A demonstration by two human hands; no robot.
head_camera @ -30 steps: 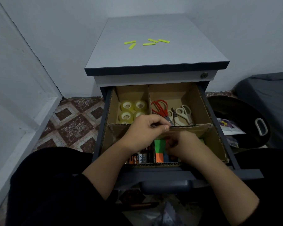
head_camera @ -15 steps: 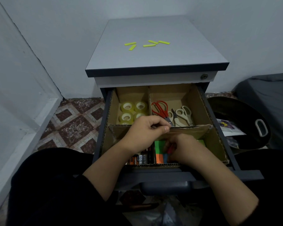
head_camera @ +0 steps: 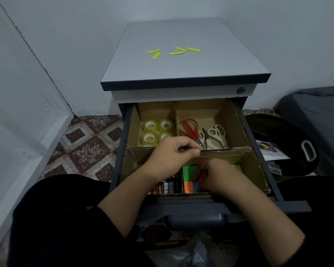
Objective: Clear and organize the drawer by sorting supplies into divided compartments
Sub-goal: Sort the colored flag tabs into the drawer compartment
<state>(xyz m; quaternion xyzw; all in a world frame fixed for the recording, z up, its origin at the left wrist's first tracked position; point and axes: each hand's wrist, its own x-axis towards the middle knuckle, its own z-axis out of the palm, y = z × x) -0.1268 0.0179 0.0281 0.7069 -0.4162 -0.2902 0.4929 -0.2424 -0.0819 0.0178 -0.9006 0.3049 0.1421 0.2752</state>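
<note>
Head view: the cardboard divider [head_camera: 226, 154] is being pinched at its top edge by the left hand [head_camera: 174, 154] while coloured sticky notes [head_camera: 189, 179], at 6 o'clock in the drawer [head_camera: 123, 149], are being gripped by the right hand [head_camera: 216, 176], so the thin divider risks being bent.

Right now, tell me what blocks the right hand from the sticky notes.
Nothing visible. The right hand is already down in the front compartment, on the sticky notes. The left hand only pinches the cardboard divider behind.
</note>
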